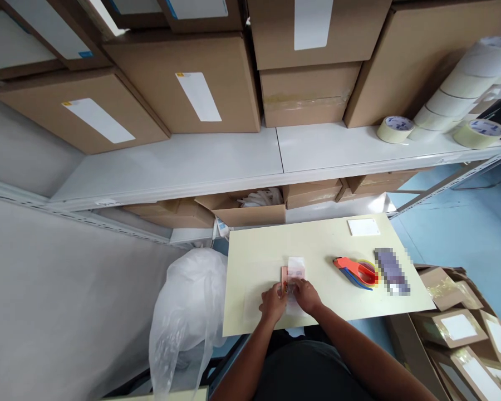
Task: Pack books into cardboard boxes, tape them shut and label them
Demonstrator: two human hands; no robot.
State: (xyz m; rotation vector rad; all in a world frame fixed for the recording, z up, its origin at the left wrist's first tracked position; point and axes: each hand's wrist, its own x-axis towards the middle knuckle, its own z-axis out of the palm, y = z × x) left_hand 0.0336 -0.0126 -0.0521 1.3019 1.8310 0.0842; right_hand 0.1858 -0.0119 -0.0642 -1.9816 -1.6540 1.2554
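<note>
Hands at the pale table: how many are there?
2. The left hand is at the lower left of a small orange item; the right hand is on translucent wrapping partly covering it. Some fingertips are hidden; no other hand shows.

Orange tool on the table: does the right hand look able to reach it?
Probably yes: nothing visible stands between the right hand and the orange tool, though that hand is at a translucent sheet.
</note>
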